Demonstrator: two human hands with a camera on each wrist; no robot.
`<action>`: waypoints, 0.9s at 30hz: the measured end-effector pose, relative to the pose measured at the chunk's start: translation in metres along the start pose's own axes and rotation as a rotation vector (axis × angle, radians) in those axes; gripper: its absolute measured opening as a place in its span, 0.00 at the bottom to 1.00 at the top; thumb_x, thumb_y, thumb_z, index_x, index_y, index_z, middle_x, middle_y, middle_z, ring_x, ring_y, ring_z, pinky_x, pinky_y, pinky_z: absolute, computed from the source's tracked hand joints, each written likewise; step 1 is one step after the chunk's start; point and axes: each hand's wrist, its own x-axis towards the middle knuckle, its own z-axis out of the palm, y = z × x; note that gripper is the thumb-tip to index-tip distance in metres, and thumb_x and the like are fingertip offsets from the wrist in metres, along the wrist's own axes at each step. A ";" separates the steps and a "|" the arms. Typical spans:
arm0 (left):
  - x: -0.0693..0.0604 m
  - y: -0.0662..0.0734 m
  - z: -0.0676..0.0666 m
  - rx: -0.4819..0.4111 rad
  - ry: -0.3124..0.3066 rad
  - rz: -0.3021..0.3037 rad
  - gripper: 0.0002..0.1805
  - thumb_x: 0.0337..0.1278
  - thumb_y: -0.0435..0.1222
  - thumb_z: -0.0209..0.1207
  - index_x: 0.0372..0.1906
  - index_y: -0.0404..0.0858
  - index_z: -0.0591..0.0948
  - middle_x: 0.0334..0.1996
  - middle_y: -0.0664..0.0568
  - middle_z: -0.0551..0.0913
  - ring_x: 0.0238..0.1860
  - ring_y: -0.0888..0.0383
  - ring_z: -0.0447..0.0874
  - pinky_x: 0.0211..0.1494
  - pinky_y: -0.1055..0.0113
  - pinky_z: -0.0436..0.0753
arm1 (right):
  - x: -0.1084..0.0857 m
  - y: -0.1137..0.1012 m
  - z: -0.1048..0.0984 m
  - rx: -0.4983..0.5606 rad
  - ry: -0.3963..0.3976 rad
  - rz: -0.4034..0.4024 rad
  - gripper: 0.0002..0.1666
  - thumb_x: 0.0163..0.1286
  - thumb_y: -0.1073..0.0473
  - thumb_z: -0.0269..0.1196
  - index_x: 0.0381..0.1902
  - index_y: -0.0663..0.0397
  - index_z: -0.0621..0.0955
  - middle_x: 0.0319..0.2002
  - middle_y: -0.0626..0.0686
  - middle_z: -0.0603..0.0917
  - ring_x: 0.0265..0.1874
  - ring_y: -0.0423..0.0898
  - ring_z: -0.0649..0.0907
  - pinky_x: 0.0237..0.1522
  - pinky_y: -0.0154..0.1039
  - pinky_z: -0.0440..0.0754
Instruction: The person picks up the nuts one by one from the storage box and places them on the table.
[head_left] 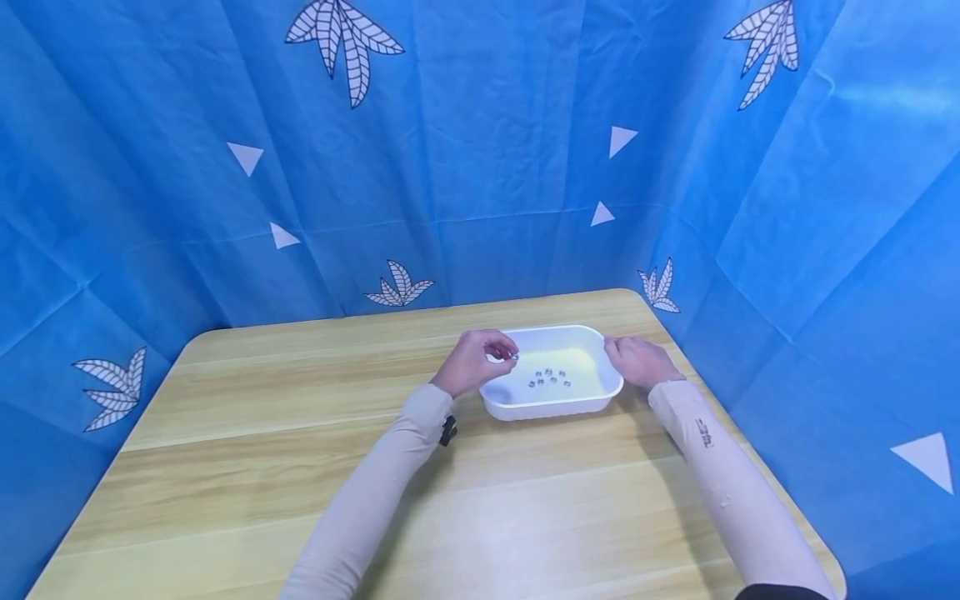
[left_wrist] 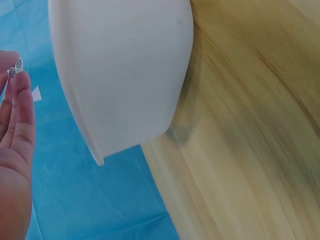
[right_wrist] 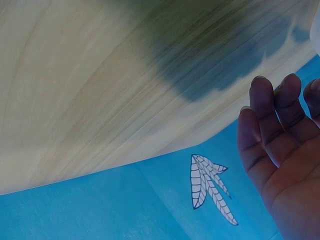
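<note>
A white plastic tray stands on the wooden table, with several small shiny metal nuts loose on its floor. Over the tray's left end, my left hand pinches one small metal nut between thumb and fingertips, above the others. At the opposite end my right hand holds the tray's right rim. The right wrist view has the loosely bent fingers of that hand beside a corner of the tray; its thumb is out of sight there.
The pale wooden table extends left of and in front of the tray. Blue curtains with white leaf and triangle prints hang behind it and along both sides. The table's right edge runs close by my right forearm.
</note>
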 end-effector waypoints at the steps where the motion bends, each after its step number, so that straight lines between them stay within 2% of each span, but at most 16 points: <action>1: -0.001 0.000 -0.001 -0.003 0.004 0.000 0.10 0.57 0.29 0.70 0.44 0.35 0.88 0.41 0.48 0.90 0.41 0.57 0.87 0.51 0.67 0.88 | 0.000 0.000 0.000 0.000 -0.001 -0.002 0.40 0.84 0.42 0.30 0.68 0.65 0.76 0.65 0.69 0.80 0.65 0.69 0.79 0.68 0.65 0.76; 8: -0.006 -0.004 -0.008 -0.032 0.039 0.001 0.10 0.56 0.28 0.70 0.44 0.36 0.87 0.40 0.48 0.90 0.41 0.57 0.88 0.51 0.66 0.88 | -0.001 -0.001 0.000 0.002 0.000 -0.007 0.41 0.84 0.42 0.29 0.67 0.65 0.77 0.63 0.70 0.81 0.63 0.70 0.80 0.67 0.65 0.77; 21: -0.018 -0.010 -0.021 -0.084 0.071 -0.052 0.08 0.57 0.28 0.69 0.42 0.37 0.86 0.41 0.47 0.89 0.44 0.54 0.88 0.56 0.60 0.89 | -0.002 -0.002 -0.002 0.017 0.003 -0.016 0.42 0.84 0.41 0.29 0.64 0.65 0.79 0.61 0.69 0.83 0.61 0.69 0.81 0.64 0.65 0.78; 27: -0.024 -0.018 -0.028 -0.097 0.096 -0.077 0.09 0.56 0.29 0.70 0.42 0.38 0.86 0.41 0.48 0.89 0.44 0.55 0.88 0.55 0.63 0.89 | -0.002 -0.002 -0.002 0.023 -0.001 -0.013 0.41 0.84 0.42 0.30 0.64 0.65 0.79 0.61 0.69 0.82 0.61 0.69 0.81 0.64 0.65 0.78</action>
